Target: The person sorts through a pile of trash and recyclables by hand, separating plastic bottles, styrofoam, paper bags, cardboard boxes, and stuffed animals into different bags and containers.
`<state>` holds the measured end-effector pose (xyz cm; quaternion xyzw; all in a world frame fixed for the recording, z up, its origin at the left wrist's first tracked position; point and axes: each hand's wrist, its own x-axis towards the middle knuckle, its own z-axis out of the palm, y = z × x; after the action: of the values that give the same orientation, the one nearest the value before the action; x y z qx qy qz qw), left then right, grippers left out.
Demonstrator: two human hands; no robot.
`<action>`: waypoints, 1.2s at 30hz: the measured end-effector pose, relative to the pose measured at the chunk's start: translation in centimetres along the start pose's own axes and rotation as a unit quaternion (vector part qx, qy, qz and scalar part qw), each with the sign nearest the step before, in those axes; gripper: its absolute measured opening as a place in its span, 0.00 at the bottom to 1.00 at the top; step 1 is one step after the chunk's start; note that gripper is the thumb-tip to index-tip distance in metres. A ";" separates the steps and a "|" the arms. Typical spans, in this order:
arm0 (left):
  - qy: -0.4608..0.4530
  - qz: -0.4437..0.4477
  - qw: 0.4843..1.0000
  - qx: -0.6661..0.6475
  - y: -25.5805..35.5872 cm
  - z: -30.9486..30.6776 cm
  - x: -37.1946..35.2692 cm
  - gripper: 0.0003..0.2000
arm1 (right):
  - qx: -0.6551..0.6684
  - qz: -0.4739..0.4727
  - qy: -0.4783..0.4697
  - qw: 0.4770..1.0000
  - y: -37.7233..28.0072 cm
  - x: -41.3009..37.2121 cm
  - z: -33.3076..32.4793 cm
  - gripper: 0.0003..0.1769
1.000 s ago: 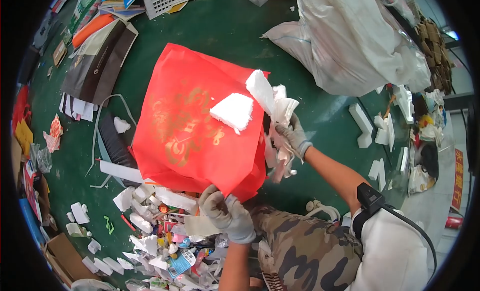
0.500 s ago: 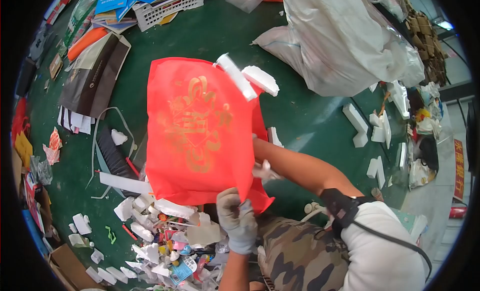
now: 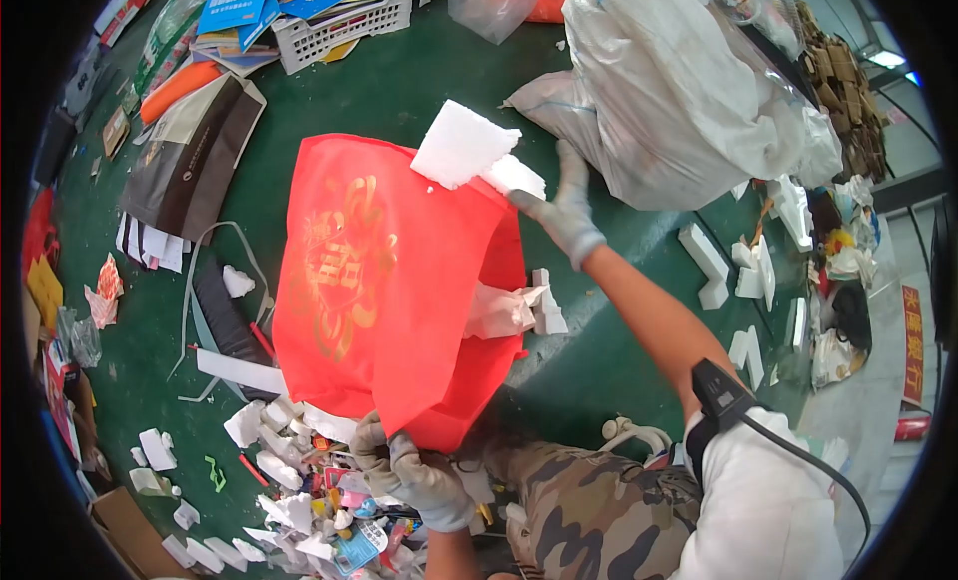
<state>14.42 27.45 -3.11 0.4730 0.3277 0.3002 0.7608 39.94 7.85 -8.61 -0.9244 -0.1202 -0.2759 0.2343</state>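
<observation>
A red fabric bag (image 3: 329,221) with gold print lies in front of me, its mouth facing right. Gloved in grey, my left hand (image 3: 414,475) pinches the bag's lower edge. My right hand (image 3: 567,209), also gloved, is open beyond the bag's upper right corner, thumb and fingers apart. Its thumb is right at a small white foam piece (image 3: 514,176). A larger white foam slab (image 3: 462,144) overlaps the bag's top edge. Out of the bag's mouth sticks crumpled pale paper or plastic (image 3: 499,310), beside another foam piece (image 3: 547,305).
A large white sack (image 3: 659,101) stands at the upper right. White foam blocks (image 3: 706,266) lie on the green surface below it. Mixed scraps (image 3: 329,490) pile up at lower left. Farther off are a dark paper bag (image 3: 190,161) and a white crate (image 3: 344,31) with books.
My right hand has come out from behind the bag to its upper right. The bag's lower edge has moved left with my left hand, and its mouth shows more. The upper foam piece has turned.
</observation>
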 end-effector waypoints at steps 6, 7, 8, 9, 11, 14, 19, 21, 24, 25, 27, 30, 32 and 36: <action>-0.018 -0.017 0.999 0.029 0.0 -0.6 -0.7 0.05 | 0.197 0.325 -0.392 0.838 2.3 -2.4 7.2 0.49; -0.019 -0.002 0.999 0.036 0.0 -0.7 -0.7 0.06 | 0.252 0.317 -0.323 0.855 3.8 -4.6 7.9 0.48; -0.021 0.010 0.999 0.043 0.1 -0.8 -0.7 0.07 | 0.304 0.308 -0.251 0.866 4.6 -6.4 7.7 0.47; -0.016 0.042 0.995 0.087 -0.5 -1.3 -0.5 0.07 | 0.303 0.309 -0.251 0.866 4.5 -7.7 6.7 0.47; 0.001 0.021 0.998 0.061 0.0 -0.6 -0.5 0.07 | 0.268 0.203 -0.200 0.920 2.8 -9.6 3.2 0.44; 0.034 0.019 0.999 0.009 -0.4 0.7 -0.4 0.06 | 0.225 -0.022 -0.297 0.928 0.2 -11.1 -1.6 0.47; -0.132 0.017 0.977 0.165 0.3 2.0 -1.4 0.07 | 0.075 -0.326 -0.551 0.765 -2.4 -10.6 -1.6 0.44; -0.278 0.032 0.928 0.246 -0.5 1.3 -1.7 0.08 | 0.057 -0.394 -0.470 0.788 -4.4 -9.8 1.7 0.40; -0.282 0.020 0.932 0.226 -0.4 0.3 -1.5 0.08 | 0.040 -0.449 -0.394 0.801 -7.0 -8.4 4.1 0.33; -0.257 0.025 0.946 0.195 -0.5 0.6 -1.7 0.07 | 0.040 -0.457 -0.370 0.808 -7.6 -8.2 4.1 0.31; -0.120 -0.012 0.980 0.161 0.7 -0.1 -0.9 0.09 | 0.060 -0.456 -0.317 0.829 -8.2 -7.8 2.6 0.27; 0.030 -0.012 0.998 0.053 2.0 -0.4 1.4 0.04 | 0.166 -0.352 -0.296 0.872 -6.9 -5.5 -2.6 0.20; 0.071 0.044 0.994 0.068 2.1 -0.9 2.5 0.02 | 0.236 -0.271 -0.250 0.899 -3.5 -4.8 -3.2 0.12; 0.034 0.078 0.980 0.180 1.6 -2.5 1.3 0.06 | 0.045 -0.011 -0.119 0.992 7.3 0.9 4.7 0.26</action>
<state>13.01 30.38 -2.81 0.6159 0.3643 0.3104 0.6257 45.40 3.99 -14.25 -0.9378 -0.1701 -0.1609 0.2563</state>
